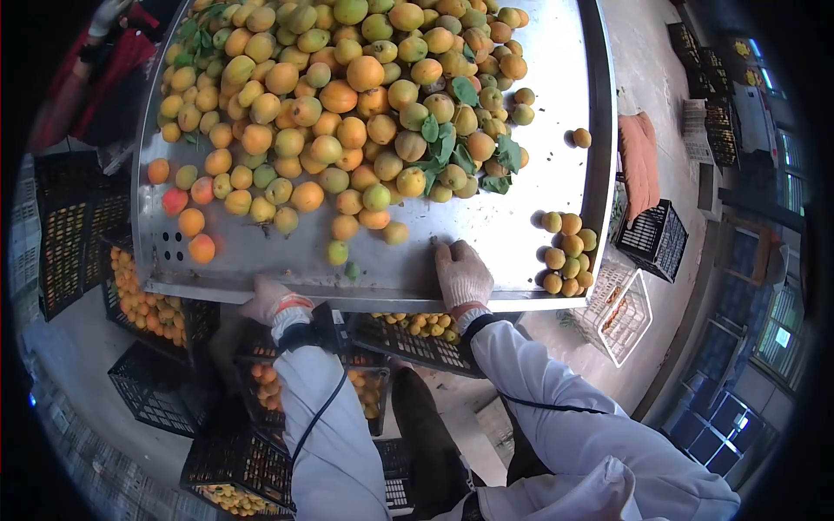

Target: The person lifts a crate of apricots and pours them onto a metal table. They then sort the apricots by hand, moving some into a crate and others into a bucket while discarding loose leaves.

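Note:
A metal sorting table (512, 247) carries a large heap of orange, yellow and green apricots (339, 95) with some green leaves (443, 143) among them. My left hand (269, 298), in a pale glove, is at the table's front edge; its fingers are partly hidden and blend together. My right hand (462, 273), also gloved, rests on the table just inside the front rim, its fingers bent down against the metal. No fruit shows in it. A small group of brownish-yellow apricots (569, 252) lies to its right, in the table's corner.
Black crates of fruit (148, 304) stand below and left of the table. A white crate (627, 317) and a black crate with an orange cushion (638, 161) are at the right. Another person's red-clad arm (104, 61) shows at the upper left.

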Tool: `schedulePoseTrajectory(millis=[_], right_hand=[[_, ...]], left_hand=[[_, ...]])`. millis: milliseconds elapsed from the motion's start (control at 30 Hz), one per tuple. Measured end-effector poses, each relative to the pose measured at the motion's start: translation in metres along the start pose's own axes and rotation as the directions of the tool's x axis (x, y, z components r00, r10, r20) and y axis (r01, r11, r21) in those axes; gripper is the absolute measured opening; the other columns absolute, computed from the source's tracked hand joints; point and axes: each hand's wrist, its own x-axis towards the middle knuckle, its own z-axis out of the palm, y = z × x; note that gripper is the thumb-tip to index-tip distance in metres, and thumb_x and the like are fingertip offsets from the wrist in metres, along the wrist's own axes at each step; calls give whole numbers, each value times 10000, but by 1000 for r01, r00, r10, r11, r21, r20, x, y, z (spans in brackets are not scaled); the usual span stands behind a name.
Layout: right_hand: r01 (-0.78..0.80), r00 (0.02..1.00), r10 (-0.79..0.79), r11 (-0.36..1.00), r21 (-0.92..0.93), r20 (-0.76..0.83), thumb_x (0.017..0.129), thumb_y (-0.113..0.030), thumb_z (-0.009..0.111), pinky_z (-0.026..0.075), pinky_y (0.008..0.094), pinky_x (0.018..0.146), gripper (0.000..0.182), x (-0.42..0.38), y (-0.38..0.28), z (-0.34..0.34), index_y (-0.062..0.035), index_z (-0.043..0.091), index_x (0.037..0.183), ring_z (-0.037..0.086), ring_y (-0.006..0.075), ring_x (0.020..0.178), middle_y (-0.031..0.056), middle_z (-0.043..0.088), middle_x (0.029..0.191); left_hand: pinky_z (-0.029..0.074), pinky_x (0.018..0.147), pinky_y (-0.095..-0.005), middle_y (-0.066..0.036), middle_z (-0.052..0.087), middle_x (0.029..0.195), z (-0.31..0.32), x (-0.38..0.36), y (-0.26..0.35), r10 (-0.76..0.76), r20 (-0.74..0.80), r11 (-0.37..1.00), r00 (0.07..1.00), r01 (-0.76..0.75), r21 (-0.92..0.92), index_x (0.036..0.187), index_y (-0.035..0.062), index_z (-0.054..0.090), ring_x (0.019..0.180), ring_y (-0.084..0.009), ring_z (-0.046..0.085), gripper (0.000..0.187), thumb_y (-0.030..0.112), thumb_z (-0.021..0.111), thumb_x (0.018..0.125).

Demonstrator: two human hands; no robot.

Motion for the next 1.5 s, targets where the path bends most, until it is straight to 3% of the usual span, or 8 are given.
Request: schedulePoseTrajectory(millis=[200,300,467,733,867,1067,1133,1500], right_hand=[[29,996,-34,998,49,86,934,-512,540,476,449,918,445,11,12,6,-132,664,1130,616,381,1055,154,664,1129],[335,937,-340,806,488,-83,898,-146,693,504,278,847,212,20,17,-18,-62,669,1090,633,133,916,50,682,1007],[689,668,-625,724,17,-403,833,-258,719,501,422,900,475,87,-65,-81,-68,579,1246,628,321,1049,145,613,1169],[178,911,-403,571,801,84,961,-120,633,500,245,711,166,123,-71,-135,-25,629,1097,611,105,781,15,662,928],[255,896,-441,444,859,-39,972,-208,621,513,249,717,239,149,-9,-178,-12,621,1108,623,113,823,51,666,976],[205,974,-227,825,527,-23,888,-260,668,515,321,775,274,167,57,-186,-46,670,1059,664,199,810,93,699,889],[285,957,-282,958,28,-74,872,-263,678,520,349,799,250,164,57,-186,-72,679,1033,671,265,844,113,693,969],[620,761,-643,760,-192,-87,787,-287,722,462,424,958,481,156,-14,-147,-148,581,1226,576,330,1145,123,533,1343]], left_hand=[[545,871,-496,-296,639,1113,4,-11,16,-95,-146,986,985,114,126,1245,-72,461,1021,-411,663,511,293,580,908],[565,802,-496,-283,661,1047,8,-11,12,-40,-156,987,987,63,146,1208,-92,472,948,-422,680,513,310,582,908],[564,799,-497,-279,663,1038,12,-5,9,-39,-196,982,980,75,176,1184,-89,487,933,-423,682,522,335,593,899],[553,816,-493,-265,661,1067,17,7,3,-27,-220,964,975,84,253,1207,-79,481,957,-413,679,544,344,603,887],[550,811,-501,-267,661,1066,16,3,6,-34,-228,957,973,98,275,1207,-78,483,957,-411,680,545,345,605,887],[557,810,-498,-253,660,1084,14,-7,13,-34,-225,972,974,84,219,1212,-69,483,964,-405,678,547,355,603,889],[561,810,-493,-252,655,1101,11,-14,17,-44,-194,985,980,74,154,1219,-67,483,967,-402,678,546,352,600,889],[558,809,-496,-268,654,1081,17,5,5,-21,-238,964,971,83,252,1210,-73,488,962,-403,682,521,336,579,900]])
